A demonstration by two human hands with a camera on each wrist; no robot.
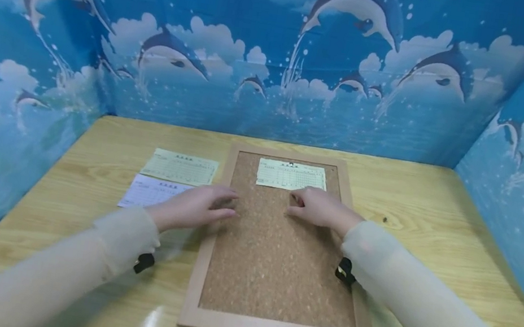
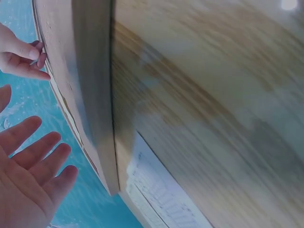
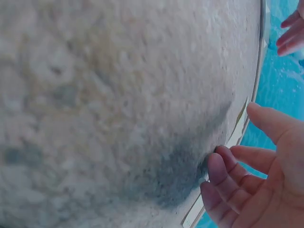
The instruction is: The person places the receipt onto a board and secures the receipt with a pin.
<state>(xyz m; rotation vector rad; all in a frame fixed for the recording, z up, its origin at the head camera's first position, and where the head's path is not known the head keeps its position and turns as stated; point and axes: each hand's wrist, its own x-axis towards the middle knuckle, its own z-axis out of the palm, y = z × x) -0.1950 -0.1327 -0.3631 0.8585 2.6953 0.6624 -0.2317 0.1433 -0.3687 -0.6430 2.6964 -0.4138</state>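
Wooden table (image 1: 390,264), corkboard (image 1: 279,280) on it.
From here I see the left hand (image 1: 196,204) spread over the corkboard's left edge, the right hand (image 1: 319,207) loosely curled (thumb apart) above it, papers (image 1: 149,191) left of it, a pale-green slip (image 1: 283,174) at its far end.

Illegible print (image 1: 184,158) on paper slips (image 1: 180,169)
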